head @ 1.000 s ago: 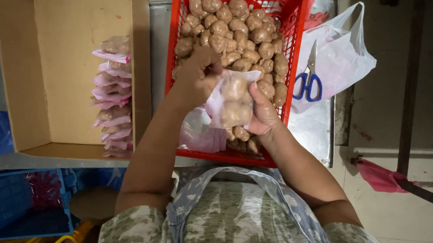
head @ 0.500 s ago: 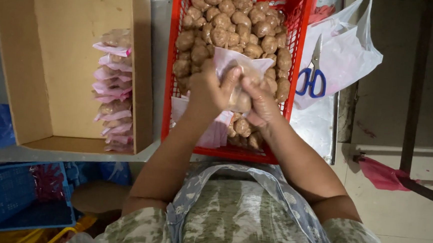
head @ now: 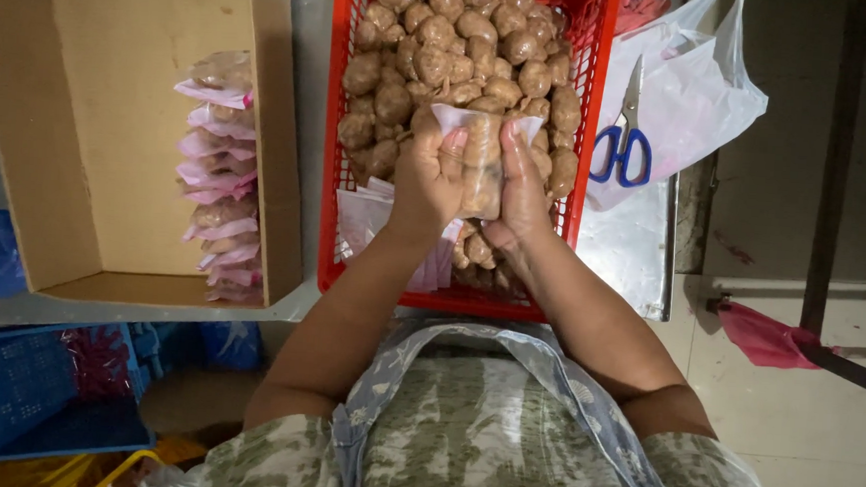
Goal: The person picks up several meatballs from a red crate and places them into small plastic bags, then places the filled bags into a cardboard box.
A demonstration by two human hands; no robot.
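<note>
Steel counter (head: 633, 256), dim light. We hold one small clear bag (head: 482, 166) of brown balls upright over the red crate (head: 604, 73), left hand (head: 427, 178) and right hand (head: 525, 184) clenched on its sides (top edge white, flared). Crate: loose brown balls (head: 445, 44), empty bags (head: 369, 220). Cardboard box (head: 81, 102), left: filled pink-edged bags (head: 219, 175), stacked. Right: blue-handled scissors (head: 626, 135) on white plastic bag (head: 692, 99).

pouch (head: 481, 166) in my hands: thin glossy clear plastic
crate (head: 602, 93): hard red plastic lattice
box (head: 81, 102): matt brown cardboard
table (head: 628, 250): dull grey metal
</note>
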